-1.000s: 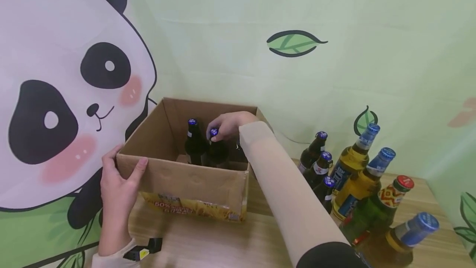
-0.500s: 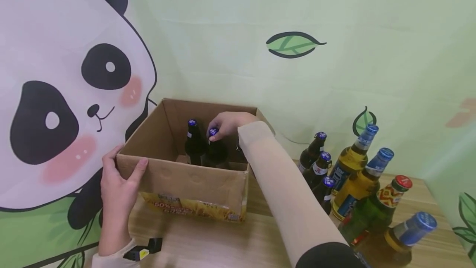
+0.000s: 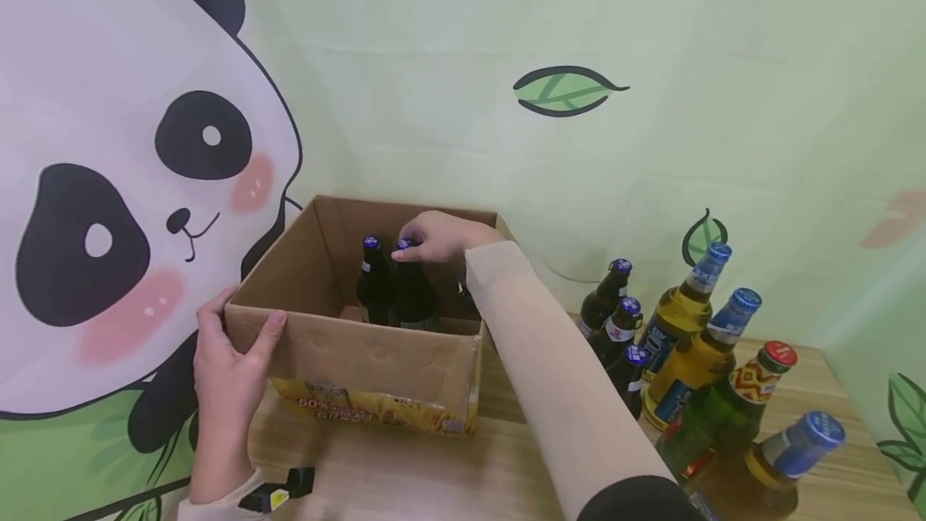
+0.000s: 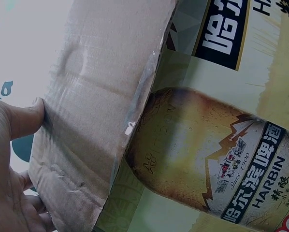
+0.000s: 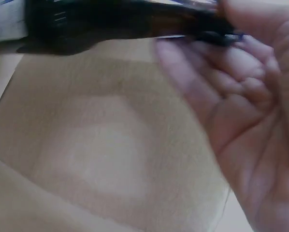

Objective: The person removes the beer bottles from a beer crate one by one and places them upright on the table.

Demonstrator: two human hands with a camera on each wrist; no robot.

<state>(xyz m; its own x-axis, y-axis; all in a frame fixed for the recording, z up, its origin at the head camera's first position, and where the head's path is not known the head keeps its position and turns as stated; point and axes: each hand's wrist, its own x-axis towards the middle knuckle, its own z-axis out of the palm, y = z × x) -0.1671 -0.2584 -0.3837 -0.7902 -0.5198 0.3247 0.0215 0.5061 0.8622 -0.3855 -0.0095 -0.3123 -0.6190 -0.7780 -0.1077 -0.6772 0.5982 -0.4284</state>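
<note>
A cardboard beer box (image 3: 362, 352) with an open top stands on the table. My left hand (image 3: 227, 360) grips its near left corner, thumb over the front wall; the left wrist view shows that thumb (image 4: 26, 118) against bare cardboard. Inside the box, my right hand (image 3: 441, 238) pinches a dark beer bottle (image 3: 415, 292) by the neck, just under its blue cap. In the right wrist view this bottle (image 5: 96, 26) is blurred, with thumb and fingers around the neck. Another dark beer bottle (image 3: 374, 284) stands left of it, close by. The box's front wall hides both bottle bottoms.
Right of the box, several small dark bottles (image 3: 606, 296) stand beside yellow bottles (image 3: 680, 312), a green bottle with a red cap (image 3: 723, 416) and an amber bottle with a blue cap (image 3: 767, 473). A panda-print cloth (image 3: 434, 103) hangs behind the wooden table (image 3: 405, 473).
The bottle in my right hand has risen a little and shifted slightly left, its label edge now showing above the front wall. My left hand keeps its grip on the corner.
</note>
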